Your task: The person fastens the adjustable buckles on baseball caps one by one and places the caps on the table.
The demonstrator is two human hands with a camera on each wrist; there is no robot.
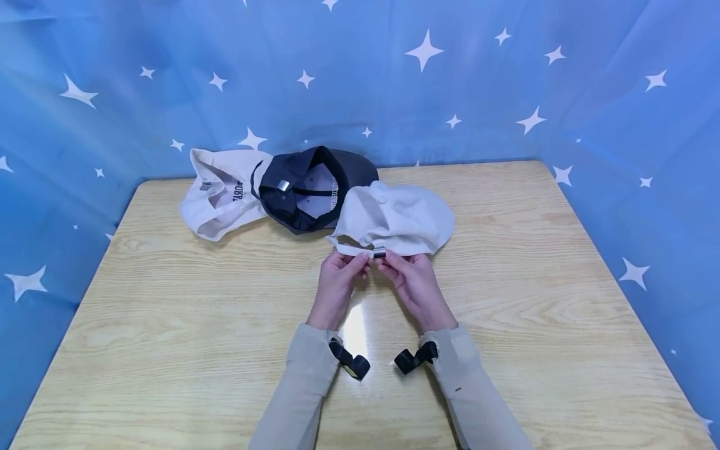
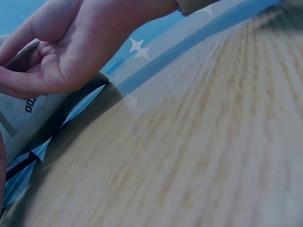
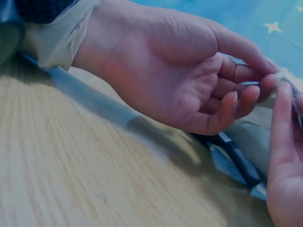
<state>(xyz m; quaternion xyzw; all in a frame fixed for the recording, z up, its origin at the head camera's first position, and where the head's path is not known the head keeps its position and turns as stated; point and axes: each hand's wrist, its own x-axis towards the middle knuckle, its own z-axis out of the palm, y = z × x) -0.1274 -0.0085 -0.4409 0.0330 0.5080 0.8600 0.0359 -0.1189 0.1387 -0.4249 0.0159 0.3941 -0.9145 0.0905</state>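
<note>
A pale baseball cap (image 1: 416,215) lies with its adjustable back strap turned toward me. My left hand (image 1: 337,281) pinches the strap between thumb and fingers, just left of a small metal buckle (image 1: 379,252). On the other side of the buckle, my right hand (image 1: 419,287) pinches the strap with thumb and index finger. Seen in the right wrist view, the right hand (image 3: 175,71) has its other fingers loosely curled, and its tips meet the left fingertips at the strap. The left wrist view shows the left hand (image 2: 80,47) in front of the cap, its fingertips cut off by the frame.
A black cap (image 1: 360,165) lies directly behind and left of the pale one, its opening facing me. Beyond it, farther left, rests another whitish cap (image 1: 225,187) with dark lettering inside. All are on a light wooden table (image 1: 185,337), with a blue star-patterned curtain (image 1: 360,75) around it.
</note>
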